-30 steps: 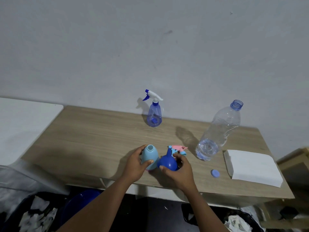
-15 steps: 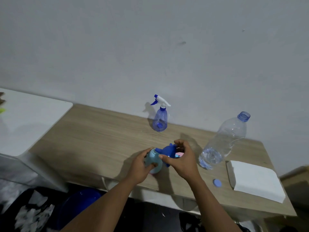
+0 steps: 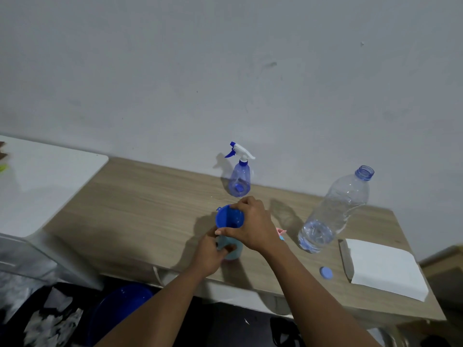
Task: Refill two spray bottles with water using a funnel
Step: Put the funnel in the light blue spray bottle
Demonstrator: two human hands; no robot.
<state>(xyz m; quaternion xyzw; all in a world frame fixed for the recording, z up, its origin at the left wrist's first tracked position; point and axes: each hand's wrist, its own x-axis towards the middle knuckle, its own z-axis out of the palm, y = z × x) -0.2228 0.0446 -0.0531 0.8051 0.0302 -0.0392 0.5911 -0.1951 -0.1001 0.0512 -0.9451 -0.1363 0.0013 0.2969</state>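
Observation:
A light blue spray bottle [image 3: 234, 250] without its head stands near the front of the wooden table [image 3: 150, 209]. My left hand [image 3: 209, 251] grips its body. A dark blue funnel [image 3: 229, 217] sits upright in its neck, and my right hand [image 3: 250, 225] holds the funnel's rim. The bottle's pink and blue spray head [image 3: 281, 232] lies on the table, mostly hidden behind my right hand. A second, clear blue spray bottle [image 3: 240, 181] with a white and blue head stands by the wall. At the right, a large clear water bottle [image 3: 335, 211] stands uncapped, with some water in it.
The water bottle's blue cap [image 3: 326, 272] lies near the front edge. A stack of white paper napkins [image 3: 383, 266] lies at the right end. A white surface [image 3: 37, 184] adjoins the table on the left. A blue basin [image 3: 117, 311] sits on the floor below.
My right hand picked the funnel up off the table, turned it spout down and set it in the light blue bottle's neck. My left hand kept hold of the bottle.

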